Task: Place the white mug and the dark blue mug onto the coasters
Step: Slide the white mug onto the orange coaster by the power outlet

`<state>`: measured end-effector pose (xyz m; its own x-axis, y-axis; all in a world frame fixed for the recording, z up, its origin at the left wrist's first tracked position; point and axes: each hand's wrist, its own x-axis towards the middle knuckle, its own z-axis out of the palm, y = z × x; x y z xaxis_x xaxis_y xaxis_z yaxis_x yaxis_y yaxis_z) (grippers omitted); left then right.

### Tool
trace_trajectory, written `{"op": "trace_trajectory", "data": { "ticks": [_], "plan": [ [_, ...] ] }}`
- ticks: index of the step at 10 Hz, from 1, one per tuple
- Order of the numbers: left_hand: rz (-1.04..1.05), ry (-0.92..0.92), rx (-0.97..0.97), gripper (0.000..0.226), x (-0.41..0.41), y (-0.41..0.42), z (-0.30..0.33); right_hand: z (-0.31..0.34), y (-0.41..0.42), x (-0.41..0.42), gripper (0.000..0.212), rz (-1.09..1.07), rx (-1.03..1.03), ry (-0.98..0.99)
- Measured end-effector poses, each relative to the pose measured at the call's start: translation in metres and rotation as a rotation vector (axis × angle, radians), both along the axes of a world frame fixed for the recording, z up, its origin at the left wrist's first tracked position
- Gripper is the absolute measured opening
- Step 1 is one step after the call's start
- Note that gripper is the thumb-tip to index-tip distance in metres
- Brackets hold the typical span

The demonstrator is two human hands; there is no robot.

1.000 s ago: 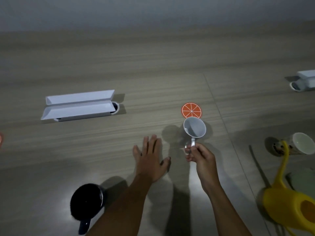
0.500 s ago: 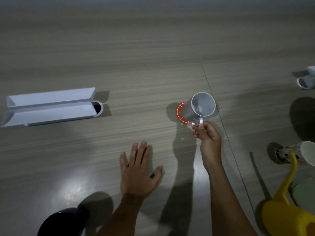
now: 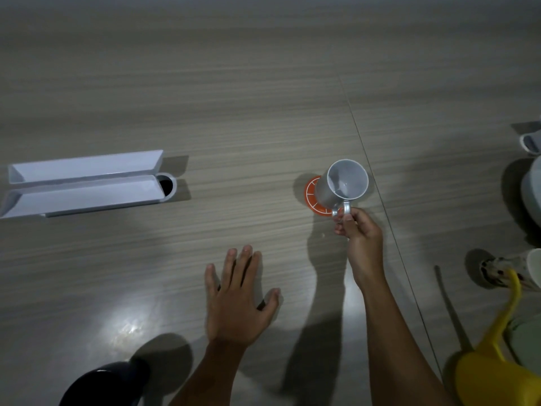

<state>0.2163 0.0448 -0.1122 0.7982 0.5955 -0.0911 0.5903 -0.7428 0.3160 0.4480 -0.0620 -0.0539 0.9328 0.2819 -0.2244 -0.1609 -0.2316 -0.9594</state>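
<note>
The white mug (image 3: 342,184) stands over the orange-slice coaster (image 3: 311,194), covering most of it; whether its base rests on the coaster I cannot tell. My right hand (image 3: 358,227) pinches the mug's handle from the near side. My left hand (image 3: 238,300) lies flat on the wooden surface with fingers spread, holding nothing. The dark blue mug (image 3: 102,385) sits at the bottom left edge, partly cut off, just left of my left forearm. Only this one coaster is in view.
A long white open box (image 3: 85,183) lies at the left. At the right edge stand a yellow watering can (image 3: 497,367), a spotted cup (image 3: 515,269) lying on its side, a grey-white object (image 3: 531,194) and a white item (image 3: 531,142).
My right hand carried the white mug away from me and set it over the orange coaster. The view shifted, so the dark blue mug slid to the bottom edge. My left hand stayed flat.
</note>
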Motion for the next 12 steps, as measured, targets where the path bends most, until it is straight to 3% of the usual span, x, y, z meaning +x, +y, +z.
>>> {"op": "trace_trajectory", "data": {
  "ticks": [3,12],
  "plan": [
    [-0.001,0.011,-0.016,0.079,0.0006,0.0001,0.0053,-0.0062,-0.0038,-0.0039,0.028,0.008,0.000,-0.010],
    [-0.010,-0.004,-0.003,0.077,-0.0007,0.0009,-0.0008,-0.0076,0.0037,0.0024,0.027,-0.003,-0.085,-0.048]
  ]
}}
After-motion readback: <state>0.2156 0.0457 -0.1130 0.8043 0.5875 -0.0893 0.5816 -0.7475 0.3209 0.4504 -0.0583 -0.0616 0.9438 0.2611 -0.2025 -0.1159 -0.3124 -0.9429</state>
